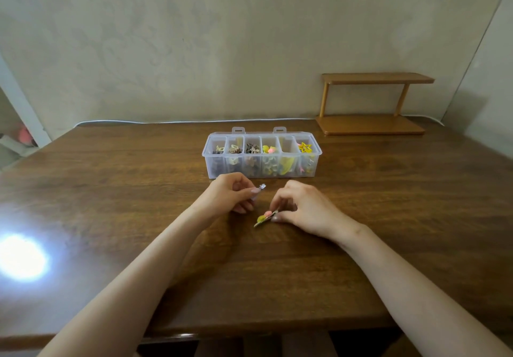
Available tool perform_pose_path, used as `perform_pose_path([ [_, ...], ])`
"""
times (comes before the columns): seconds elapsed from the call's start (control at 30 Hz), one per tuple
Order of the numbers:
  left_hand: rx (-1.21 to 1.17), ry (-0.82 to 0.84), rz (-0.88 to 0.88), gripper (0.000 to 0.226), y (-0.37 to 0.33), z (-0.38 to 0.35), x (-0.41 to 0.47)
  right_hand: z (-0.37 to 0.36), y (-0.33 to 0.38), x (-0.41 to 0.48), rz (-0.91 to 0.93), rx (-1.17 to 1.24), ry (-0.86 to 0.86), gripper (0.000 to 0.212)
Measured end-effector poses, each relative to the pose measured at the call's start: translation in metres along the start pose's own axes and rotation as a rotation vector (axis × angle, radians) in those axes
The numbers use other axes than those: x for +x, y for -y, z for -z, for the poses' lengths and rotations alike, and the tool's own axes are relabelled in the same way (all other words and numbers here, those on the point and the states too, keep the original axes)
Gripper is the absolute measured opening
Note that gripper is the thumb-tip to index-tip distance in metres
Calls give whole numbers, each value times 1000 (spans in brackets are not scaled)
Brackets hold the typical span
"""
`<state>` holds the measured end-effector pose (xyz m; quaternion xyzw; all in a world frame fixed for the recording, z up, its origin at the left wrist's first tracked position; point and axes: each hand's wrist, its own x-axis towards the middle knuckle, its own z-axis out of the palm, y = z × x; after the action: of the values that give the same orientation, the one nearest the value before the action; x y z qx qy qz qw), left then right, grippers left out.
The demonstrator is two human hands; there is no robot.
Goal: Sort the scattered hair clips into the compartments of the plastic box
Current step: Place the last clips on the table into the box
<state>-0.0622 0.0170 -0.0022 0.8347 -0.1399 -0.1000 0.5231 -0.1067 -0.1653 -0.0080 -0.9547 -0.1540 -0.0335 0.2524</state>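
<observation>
Although the plastic box [262,162], toward the desk's [111,190] far edge, already shows clips in most compartments, the sorting looks nearly finished, not done: two clips are not yet in it. Just in front of the box, the left hand [230,193] pinches a small silvery clip [261,187], raised. Beside it, the right hand [302,209] pinches a yellow-and-pink clip [264,218] low over the desk's middle; whether it touches the wood I cannot tell.
</observation>
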Motion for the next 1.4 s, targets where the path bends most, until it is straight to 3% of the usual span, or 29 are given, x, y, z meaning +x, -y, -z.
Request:
perform_pose_path([
  [0.13,-4,4,-28,11,-4,-4,10,5,-11,7,-116,-99,-125,17],
  [0.27,49,-29,-114,14,-6,-12,22,7,-10,10,-89,132,-300,26],
  [0.5,110,-51,-280,22,-15,-28,30,9,-12,12,-79,268,-468,4],
  [0.63,262,-74,-260,27,-11,-32,28,24,-17,16,-147,227,-603,4],
  [0.77,502,63,-201,40,-3,-30,26,50,-26,33,-251,104,-798,4],
  [0.9,553,120,-236,27,-1,-30,25,58,-35,61,-317,-37,-773,6],
  [1.07,500,74,-271,21,3,-29,22,55,-37,81,-312,-168,-679,6],
  [1.27,414,-4,-308,13,1,-30,20,52,-48,90,-298,-384,-530,21],
  [1.4,338,-78,-348,13,0,-30,21,55,-45,74,-192,-302,-633,21],
])
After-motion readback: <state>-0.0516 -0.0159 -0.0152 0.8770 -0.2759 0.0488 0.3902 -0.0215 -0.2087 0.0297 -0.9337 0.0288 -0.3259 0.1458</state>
